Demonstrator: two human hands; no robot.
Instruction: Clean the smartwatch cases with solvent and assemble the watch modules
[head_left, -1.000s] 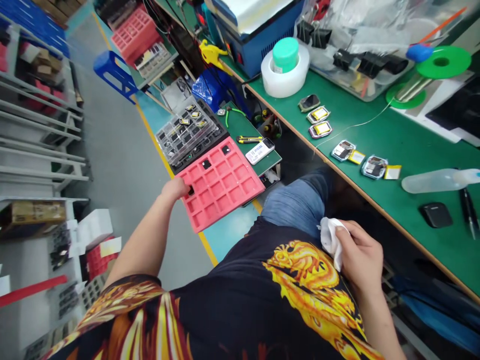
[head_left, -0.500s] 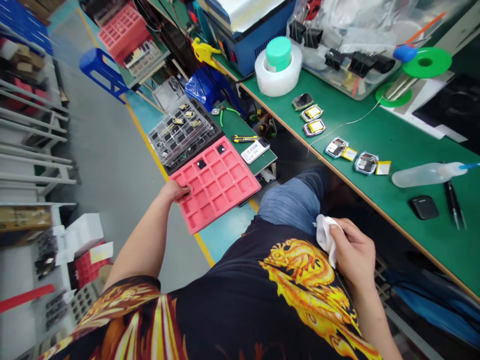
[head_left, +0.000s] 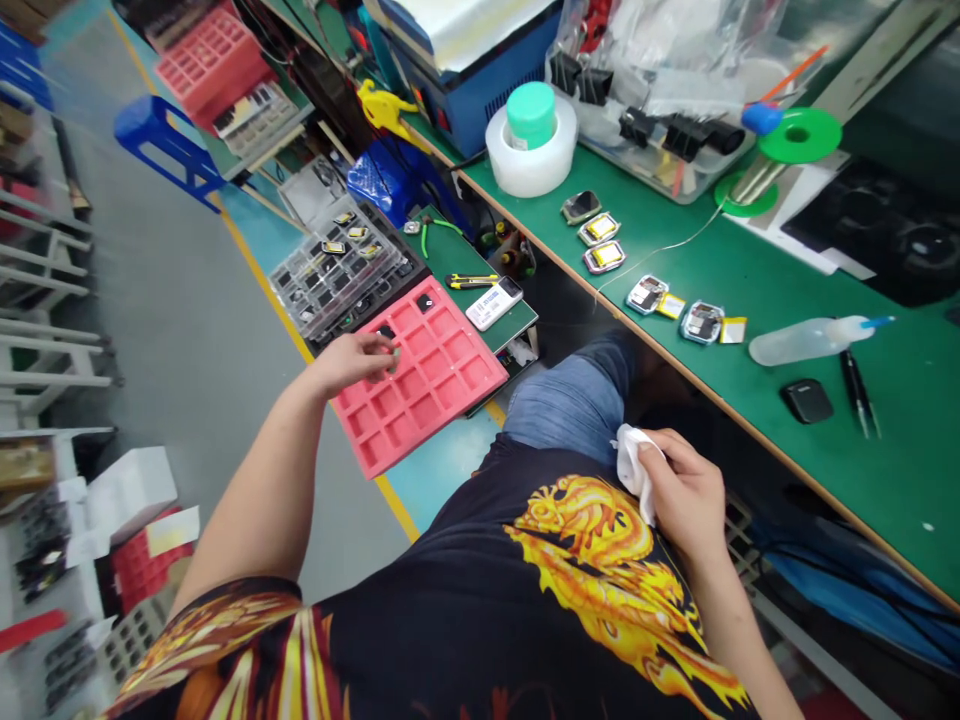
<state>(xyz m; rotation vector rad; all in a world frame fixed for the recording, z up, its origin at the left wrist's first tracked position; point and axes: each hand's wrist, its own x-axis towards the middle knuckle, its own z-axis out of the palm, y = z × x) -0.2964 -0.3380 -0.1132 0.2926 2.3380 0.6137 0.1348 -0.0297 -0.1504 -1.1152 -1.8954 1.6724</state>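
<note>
My left hand (head_left: 352, 363) is over the left side of a pink compartment tray (head_left: 427, 432). Its fingers pinch a small dark piece with a bit of green at its edge, mostly hidden by the fingertips. Two small black square parts sit in the tray's far compartments; one black part (head_left: 425, 302) shows fully, while the other black part (head_left: 386, 332) is close beside my fingers. Down by my lap, my right hand (head_left: 686, 490) is closed round a crumpled white cloth (head_left: 636, 470).
Beyond the tray are a clear divided case (head_left: 330, 260), a yellow utility knife (head_left: 471, 281) and a white device (head_left: 494, 303). On the green bench (head_left: 675, 390) lie opened watch-like units (head_left: 702, 322), a squeeze bottle (head_left: 806, 342), tweezers (head_left: 857, 390) and a solder spool (head_left: 757, 180).
My left hand has risen off the tray's left edge and moved inward over the compartments, with the small piece in its fingers. My right hand still grips the cloth. The view has shifted slightly.
</note>
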